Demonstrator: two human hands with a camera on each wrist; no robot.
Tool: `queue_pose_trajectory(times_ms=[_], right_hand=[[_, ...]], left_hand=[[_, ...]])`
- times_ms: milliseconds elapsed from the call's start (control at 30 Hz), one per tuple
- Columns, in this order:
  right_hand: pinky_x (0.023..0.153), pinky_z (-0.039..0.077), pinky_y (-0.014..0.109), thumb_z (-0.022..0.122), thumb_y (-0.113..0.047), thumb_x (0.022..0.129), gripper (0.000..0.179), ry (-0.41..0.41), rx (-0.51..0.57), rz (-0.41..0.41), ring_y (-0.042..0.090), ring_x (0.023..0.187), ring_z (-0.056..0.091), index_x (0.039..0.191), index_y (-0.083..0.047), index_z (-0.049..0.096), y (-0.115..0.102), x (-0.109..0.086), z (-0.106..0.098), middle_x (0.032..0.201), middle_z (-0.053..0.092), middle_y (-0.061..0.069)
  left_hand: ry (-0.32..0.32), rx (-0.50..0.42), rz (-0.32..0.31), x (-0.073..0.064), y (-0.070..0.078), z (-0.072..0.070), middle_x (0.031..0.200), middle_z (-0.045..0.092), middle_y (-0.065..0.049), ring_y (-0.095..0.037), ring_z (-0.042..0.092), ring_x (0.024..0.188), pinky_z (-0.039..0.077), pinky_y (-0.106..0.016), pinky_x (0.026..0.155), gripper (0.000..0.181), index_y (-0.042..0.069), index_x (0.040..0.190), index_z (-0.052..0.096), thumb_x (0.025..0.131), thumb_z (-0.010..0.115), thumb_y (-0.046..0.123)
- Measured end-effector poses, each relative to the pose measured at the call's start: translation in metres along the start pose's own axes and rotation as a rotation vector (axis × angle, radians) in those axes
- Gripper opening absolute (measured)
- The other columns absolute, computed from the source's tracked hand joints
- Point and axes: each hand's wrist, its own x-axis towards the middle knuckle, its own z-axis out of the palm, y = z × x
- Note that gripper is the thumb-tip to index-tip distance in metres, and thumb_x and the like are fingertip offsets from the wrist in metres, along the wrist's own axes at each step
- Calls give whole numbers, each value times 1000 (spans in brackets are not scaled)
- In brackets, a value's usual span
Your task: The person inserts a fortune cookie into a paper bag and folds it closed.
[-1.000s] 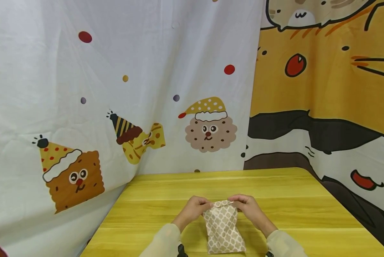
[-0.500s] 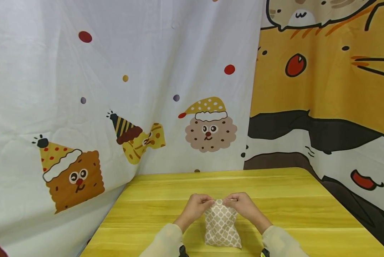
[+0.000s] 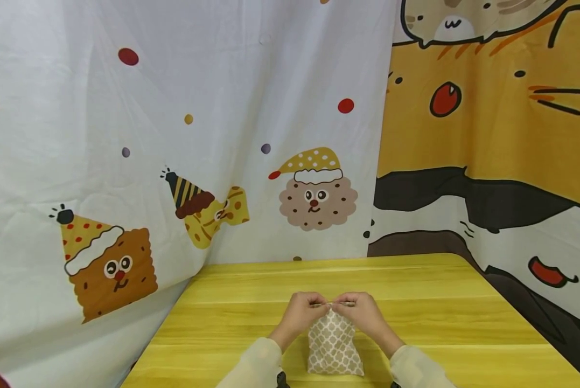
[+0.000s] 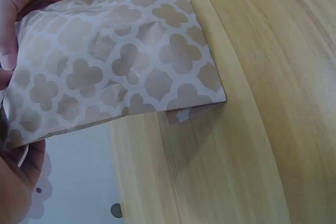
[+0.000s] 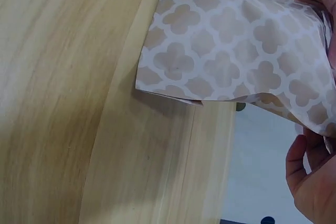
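Note:
A small paper bag (image 3: pixel 333 347) with a beige-and-white lattice print is between my hands, its narrowed top away from me and its wider bottom edge toward me. My left hand (image 3: pixel 302 313) pinches the left part of the top with thumb and fingers. On the other side my right hand (image 3: pixel 362 313) pinches the top too, and both sets of fingertips almost meet at the middle. The left wrist view shows the bag (image 4: pixel 131 56) creased, its square bottom corner close over the wood. From the right wrist, the bag (image 5: pixel 220 51) bulges and a folded flap shows underneath.
The yellow wood-grain table (image 3: pixel 222 307) lies under the hands. Behind it hangs a white curtain (image 3: pixel 212 97) with cartoon biscuits, and at the right a curtain (image 3: pixel 493 134) with large cartoon animals.
Both hands have drawn inward along the bag's top, so the fingertips now come together at its middle. The top has gathered narrower, and the bag's bottom has shifted slightly left and away from me.

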Motion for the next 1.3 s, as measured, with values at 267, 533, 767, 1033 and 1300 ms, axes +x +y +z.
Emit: queue_pose_trajectory(times_ms=[267, 533, 767, 1033, 1300], right_hand=[[72, 58, 29, 76, -23, 90, 10, 35, -43, -58, 16, 84, 69, 88, -14, 78, -1, 0, 5, 90, 73, -1], [67, 57, 27, 77, -19, 88, 6, 90, -78, 4, 14, 81, 68, 87, -12, 77, 6, -2, -1, 89, 73, -1], [66, 57, 29, 75, -16, 89, 4, 99, -56, 46, 15, 80, 68, 89, -12, 77, 7, -3, -6, 90, 73, 0], [68, 56, 28, 73, -24, 92, 15, 68, -5, 28, 15, 80, 67, 95, -10, 77, 7, -2, -2, 93, 73, 1], [54, 44, 24, 66, -22, 97, 17, 85, -24, 16, 11, 59, 48, 96, -10, 78, 10, -4, -10, 75, 67, 3]], left_hand=[[69, 134, 32, -1, 2, 2, 75, 66, 13, -2, 56, 60, 51, -21, 57, 11, 17, 81, 73, 89, 69, 10], [129, 239, -2, -10, -11, -19, 67, 62, 13, -4, 48, 52, 46, -23, 52, 13, 19, 77, 71, 85, 66, 10], [163, 190, -56, -13, -19, -29, 68, 60, 7, -7, 46, 55, 44, -25, 55, 12, 12, 85, 71, 91, 62, 13], [17, 52, -14, -7, -7, -11, 86, 70, 8, -5, 57, 68, 51, -23, 60, 17, 13, 95, 76, 96, 68, 28], [108, 55, 2, -8, -9, -11, 84, 70, 6, -5, 58, 66, 51, -24, 58, 15, 15, 90, 77, 95, 69, 27]])
